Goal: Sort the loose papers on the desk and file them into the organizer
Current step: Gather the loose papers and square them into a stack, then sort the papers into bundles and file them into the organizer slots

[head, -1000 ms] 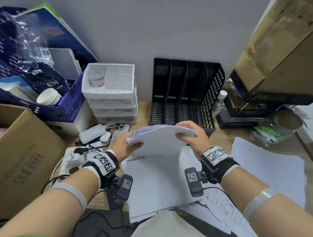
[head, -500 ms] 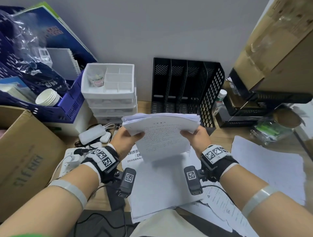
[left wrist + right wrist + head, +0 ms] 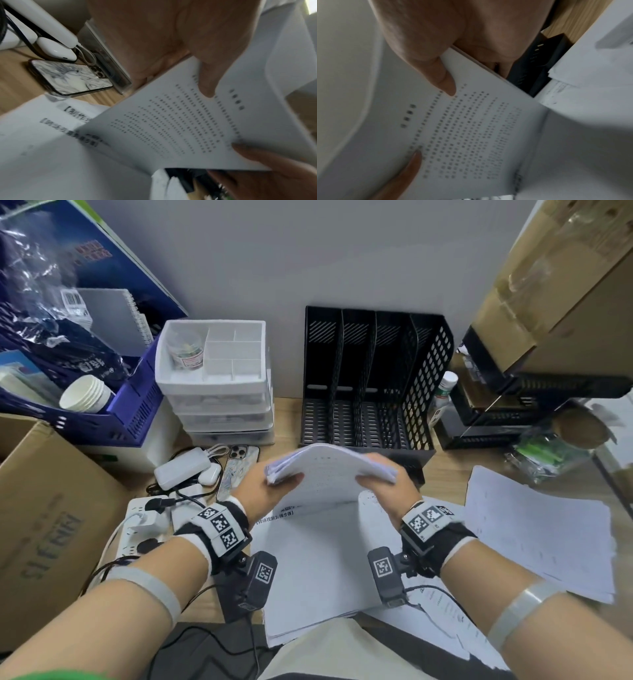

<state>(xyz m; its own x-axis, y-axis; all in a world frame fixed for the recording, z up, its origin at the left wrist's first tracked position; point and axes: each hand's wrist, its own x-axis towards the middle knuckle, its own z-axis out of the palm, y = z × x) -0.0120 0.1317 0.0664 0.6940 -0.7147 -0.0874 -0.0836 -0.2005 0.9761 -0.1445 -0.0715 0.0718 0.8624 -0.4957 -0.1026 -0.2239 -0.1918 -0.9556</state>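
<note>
Both hands hold one stack of printed papers [image 3: 329,474] above the desk, just in front of the black slotted organizer [image 3: 371,378]. My left hand [image 3: 270,484] pinches its left edge, thumb on the printed face [image 3: 205,86]. My right hand [image 3: 383,484] pinches the right edge, thumb on top [image 3: 443,81]. The same stack [image 3: 180,128] fills the left wrist view and also the right wrist view [image 3: 471,135]. Its top edge leans towards the organizer, whose slots stand empty. More loose sheets [image 3: 318,570] lie under the hands, with another pile [image 3: 537,535] to the right.
A white drawer unit [image 3: 215,385] stands left of the organizer. A phone [image 3: 236,470], power bank [image 3: 181,469] and power strip [image 3: 144,518] with cables lie at left. A cardboard box [image 3: 44,518] and blue basket [image 3: 130,412] crowd the left; black trays [image 3: 534,405] and a bottle [image 3: 443,395] sit right.
The stack was tipped up to face me half a second ago. It now lies lower and flatter again, leaning forward towards the organizer, with both hands still on its edges.
</note>
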